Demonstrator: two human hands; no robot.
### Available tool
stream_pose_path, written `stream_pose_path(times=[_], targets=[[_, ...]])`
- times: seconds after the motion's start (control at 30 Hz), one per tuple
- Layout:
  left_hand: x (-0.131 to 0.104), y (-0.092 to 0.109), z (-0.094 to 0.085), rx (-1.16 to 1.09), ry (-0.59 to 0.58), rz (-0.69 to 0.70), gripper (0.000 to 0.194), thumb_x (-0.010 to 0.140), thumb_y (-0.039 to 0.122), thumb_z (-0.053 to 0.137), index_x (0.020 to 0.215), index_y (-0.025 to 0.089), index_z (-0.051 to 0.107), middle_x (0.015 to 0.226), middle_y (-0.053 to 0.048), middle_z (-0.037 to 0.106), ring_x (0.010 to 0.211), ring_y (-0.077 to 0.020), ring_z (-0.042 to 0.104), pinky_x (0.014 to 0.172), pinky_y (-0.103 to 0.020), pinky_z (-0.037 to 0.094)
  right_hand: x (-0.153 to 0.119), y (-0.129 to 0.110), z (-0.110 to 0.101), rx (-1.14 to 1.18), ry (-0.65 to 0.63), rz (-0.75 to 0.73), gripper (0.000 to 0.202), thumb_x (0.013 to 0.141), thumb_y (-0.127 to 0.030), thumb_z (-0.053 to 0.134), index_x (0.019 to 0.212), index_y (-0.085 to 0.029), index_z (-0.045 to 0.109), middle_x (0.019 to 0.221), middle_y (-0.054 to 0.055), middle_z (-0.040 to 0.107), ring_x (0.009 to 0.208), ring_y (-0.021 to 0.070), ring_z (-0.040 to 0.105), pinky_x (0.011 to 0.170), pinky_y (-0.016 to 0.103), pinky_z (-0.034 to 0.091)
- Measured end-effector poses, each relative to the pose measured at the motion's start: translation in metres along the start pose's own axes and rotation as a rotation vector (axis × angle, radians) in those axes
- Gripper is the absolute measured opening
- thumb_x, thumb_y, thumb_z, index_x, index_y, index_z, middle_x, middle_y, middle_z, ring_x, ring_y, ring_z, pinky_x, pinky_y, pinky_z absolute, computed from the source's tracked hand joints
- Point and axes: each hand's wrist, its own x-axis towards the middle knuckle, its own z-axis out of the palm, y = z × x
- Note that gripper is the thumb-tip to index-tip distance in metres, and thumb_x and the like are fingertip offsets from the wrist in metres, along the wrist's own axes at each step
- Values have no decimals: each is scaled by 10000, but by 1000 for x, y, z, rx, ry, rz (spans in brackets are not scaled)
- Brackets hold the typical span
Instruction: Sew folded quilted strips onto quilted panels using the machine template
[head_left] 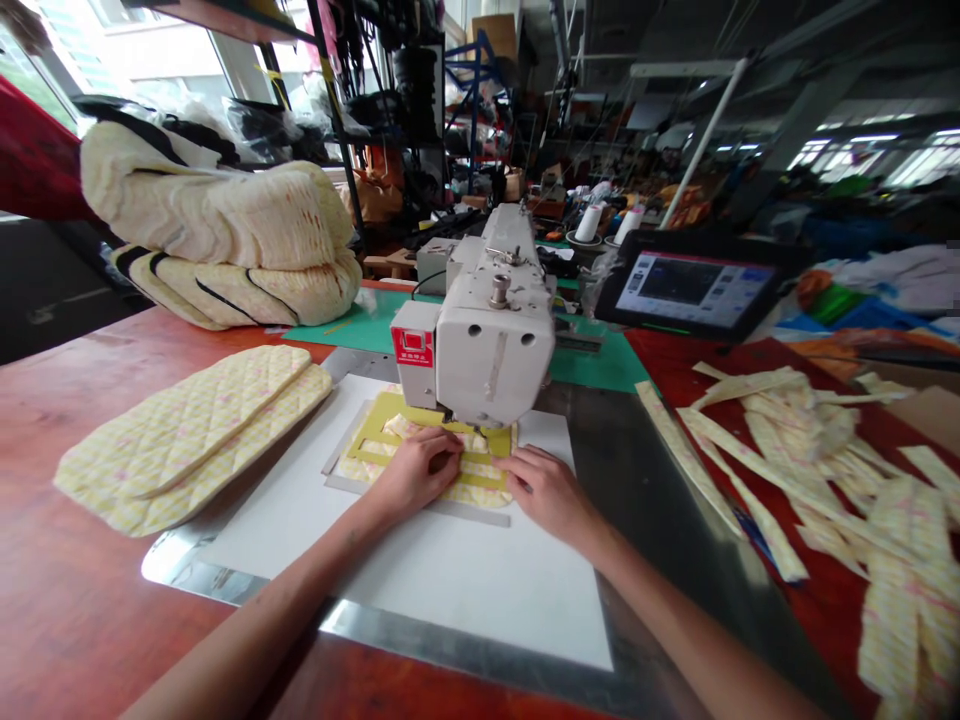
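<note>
Under the head of a white sewing machine (495, 345) lies a yellow slotted template (375, 408) on a piece of yellow quilted fabric (480, 494). A pale fabric strip (405, 428) runs through one of its slots. My left hand (420, 465) is over the template's middle, its fingers curled down and closed at the strip; the fingertips are partly hidden. At the template's right edge, my right hand (546, 487) has its fingers bent and drawn together, touching the edge. What lies between those fingertips is too small to tell. A white sheet (450, 590) lies beneath the work.
Quilted oval pieces (195, 430) lie to the left, with tall stacks of quilted fabric (232, 220) behind them. A control screen (690, 285) stands at right, above a heap of fabric strips (817, 460). The metal plate (420, 640) edges the red table (60, 610).
</note>
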Motion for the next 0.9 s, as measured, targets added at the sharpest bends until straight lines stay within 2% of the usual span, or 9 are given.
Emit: stream_pose_path(times=[0.27, 0.43, 0.57, 0.67, 0.7, 0.77, 0.83, 0.9], targets=[[4, 6, 15, 7, 9, 43, 163, 948, 158, 562, 915, 173, 720, 970, -96, 729, 913, -197, 696, 843, -327, 572, -7, 7, -8, -53, 14, -3, 301, 904, -20, 542, 984, -223, 749, 903, 39, 771, 861, 198, 723, 821, 324, 576], [3, 8, 15, 4, 7, 54, 178, 957, 165, 550, 951, 178, 727, 1018, -110, 733, 945, -204, 705, 867, -346, 591, -13, -5, -9, -125, 16, 13, 321, 928, -39, 531, 1103, -218, 732, 933, 51, 765, 865, 212, 708, 822, 352, 576], [-17, 30, 2, -24, -26, 86, 174, 946, 153, 552, 968, 196, 719, 1016, -98, 746, 1130, -243, 672, 954, -399, 583, -27, -8, -16, -130, 11, 68, 339, 950, -103, 543, 1222, -241, 691, 950, 58, 734, 893, 230, 687, 825, 373, 568], [-45, 54, -12, -43, -59, 33, 165, 936, 173, 563, 849, 214, 697, 851, -54, 746, 1278, -285, 599, 1150, -528, 448, -38, 0, -27, -139, -8, 126, 270, 954, -126, 548, 1142, -242, 703, 904, 42, 722, 852, 226, 676, 792, 367, 541], [-55, 61, -16, -64, -62, -6, 227, 955, 199, 545, 769, 215, 673, 807, -44, 737, 1247, -286, 622, 1193, -554, 393, -41, 4, -32, -149, -14, 145, 233, 958, -131, 546, 1083, -239, 709, 878, 35, 720, 826, 222, 672, 781, 368, 526], [-72, 71, -21, -131, -39, -113, 383, 1009, 265, 476, 668, 210, 642, 780, -30, 733, 1060, -260, 710, 1223, -552, 353, -46, 12, -41, -180, -18, 180, 171, 965, -150, 549, 945, -229, 699, 794, 20, 699, 754, 214, 654, 750, 370, 493], [-87, 78, -23, -201, 8, -234, 517, 1051, 338, 409, 615, 213, 658, 705, -15, 715, 829, -222, 741, 1175, -497, 426, -51, 20, -49, -197, -11, 210, 160, 961, -179, 562, 841, -225, 657, 733, 11, 663, 713, 212, 634, 725, 369, 467], [-98, 83, -22, -236, 79, -343, 611, 1063, 412, 388, 555, 223, 671, 496, 14, 577, 585, -191, 678, 1017, -427, 546, -58, 28, -56, -174, 14, 242, 143, 950, -204, 576, 817, -228, 625, 746, 17, 650, 738, 218, 633, 725, 365, 466]])
